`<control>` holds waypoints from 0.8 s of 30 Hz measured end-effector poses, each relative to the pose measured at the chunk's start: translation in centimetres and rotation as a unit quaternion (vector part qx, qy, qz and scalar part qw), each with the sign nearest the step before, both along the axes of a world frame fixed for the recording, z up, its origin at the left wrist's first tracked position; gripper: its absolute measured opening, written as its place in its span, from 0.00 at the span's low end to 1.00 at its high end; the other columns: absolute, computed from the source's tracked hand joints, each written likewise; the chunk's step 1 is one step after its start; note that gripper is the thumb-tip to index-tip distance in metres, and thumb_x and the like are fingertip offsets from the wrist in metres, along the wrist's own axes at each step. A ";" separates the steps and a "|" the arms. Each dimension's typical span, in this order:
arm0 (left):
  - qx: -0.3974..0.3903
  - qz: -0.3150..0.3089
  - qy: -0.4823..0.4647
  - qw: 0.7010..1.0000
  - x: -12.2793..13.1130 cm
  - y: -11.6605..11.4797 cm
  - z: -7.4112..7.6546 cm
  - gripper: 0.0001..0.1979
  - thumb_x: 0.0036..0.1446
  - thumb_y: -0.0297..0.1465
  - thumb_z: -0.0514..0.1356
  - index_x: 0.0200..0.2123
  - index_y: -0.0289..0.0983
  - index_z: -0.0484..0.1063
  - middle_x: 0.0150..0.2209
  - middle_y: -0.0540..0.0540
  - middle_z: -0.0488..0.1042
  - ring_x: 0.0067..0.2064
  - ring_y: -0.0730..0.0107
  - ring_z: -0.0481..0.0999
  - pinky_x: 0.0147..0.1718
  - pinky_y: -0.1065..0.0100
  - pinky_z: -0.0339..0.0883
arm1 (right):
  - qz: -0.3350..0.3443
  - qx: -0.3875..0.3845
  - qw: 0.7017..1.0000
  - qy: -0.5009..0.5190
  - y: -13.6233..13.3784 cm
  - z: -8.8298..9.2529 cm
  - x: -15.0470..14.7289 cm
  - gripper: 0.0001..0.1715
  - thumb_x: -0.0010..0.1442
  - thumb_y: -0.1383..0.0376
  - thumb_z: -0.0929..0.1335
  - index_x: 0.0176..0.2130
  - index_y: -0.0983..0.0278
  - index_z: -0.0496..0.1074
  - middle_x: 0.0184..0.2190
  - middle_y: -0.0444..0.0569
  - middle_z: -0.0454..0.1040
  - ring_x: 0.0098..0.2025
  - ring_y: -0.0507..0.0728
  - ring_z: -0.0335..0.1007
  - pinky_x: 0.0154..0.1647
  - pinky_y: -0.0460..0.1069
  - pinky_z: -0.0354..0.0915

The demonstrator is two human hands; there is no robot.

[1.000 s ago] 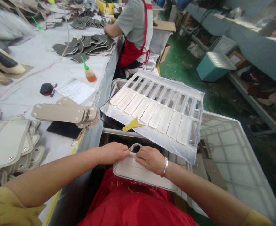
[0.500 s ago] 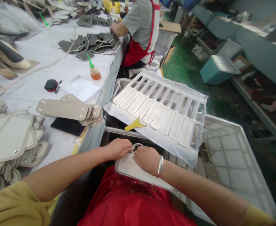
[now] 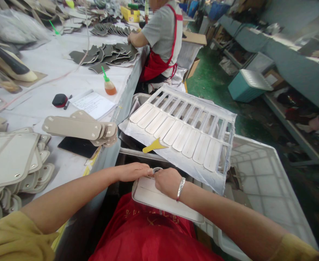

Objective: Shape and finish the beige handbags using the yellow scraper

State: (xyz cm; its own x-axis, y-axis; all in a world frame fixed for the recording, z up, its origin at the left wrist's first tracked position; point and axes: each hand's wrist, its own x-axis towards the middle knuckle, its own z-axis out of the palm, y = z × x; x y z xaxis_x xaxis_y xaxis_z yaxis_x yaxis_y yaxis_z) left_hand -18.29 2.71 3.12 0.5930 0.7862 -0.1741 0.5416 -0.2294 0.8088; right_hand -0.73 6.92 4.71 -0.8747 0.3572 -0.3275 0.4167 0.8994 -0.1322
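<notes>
Low in front of me, over my red apron, lies a cream rectangular panel (image 3: pixel 148 192) with rounded corners and a rim. A small pale looped strip (image 3: pixel 157 169) stands up at its far edge, between my hands. My left hand (image 3: pixel 133 172) reaches in from the left, fingers together, its tips pinching the left side of the strip. Curled into a closed grip, my right hand (image 3: pixel 168 182) holds the strip's right side and rests over the panel. Beyond them, a white slotted rack (image 3: pixel 172 105) carries a row of whitish rounded strips (image 3: pixel 181 135) and a yellow spatula (image 3: pixel 154 145).
Stacked beige panels (image 3: pixel 12 159), beige strips (image 3: pixel 70 127), a black phone (image 3: pixel 77 146), a notebook (image 3: pixel 94 103) and a glue bottle (image 3: pixel 110 87) are on the left table. A white crate (image 3: pixel 260 174) stands right. A co-worker (image 3: pixel 162 40) sits ahead.
My left fingers have straightened and lie flatter beside the strip. My right hand has curled tighter and turned slightly. The panel stays nearly in place; the view has shifted a little.
</notes>
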 end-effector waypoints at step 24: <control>0.068 0.112 0.122 0.984 3.9 0.2 -1.4 0.13 0.57 0.34 0.53 0.28 0.36 0.75 0.30 0.49 0.74 0.33 0.71 0.72 0.32 0.73 0.60 | 0.016 -0.005 1.000 0.011 -1.0 -0.5 4.6 0.14 0.62 0.68 0.58 0.34 0.68 0.70 0.31 0.54 0.73 0.36 0.57 0.67 0.35 0.50 0.61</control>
State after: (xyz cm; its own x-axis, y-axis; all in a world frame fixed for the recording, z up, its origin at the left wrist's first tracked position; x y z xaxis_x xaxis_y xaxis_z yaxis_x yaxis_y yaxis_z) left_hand -14.38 2.91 1.71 0.3560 0.9182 -0.1736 0.7657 -0.1801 0.6175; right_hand 3.88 5.95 4.22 -0.8926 0.3257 -0.3117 0.3844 0.9111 -0.1489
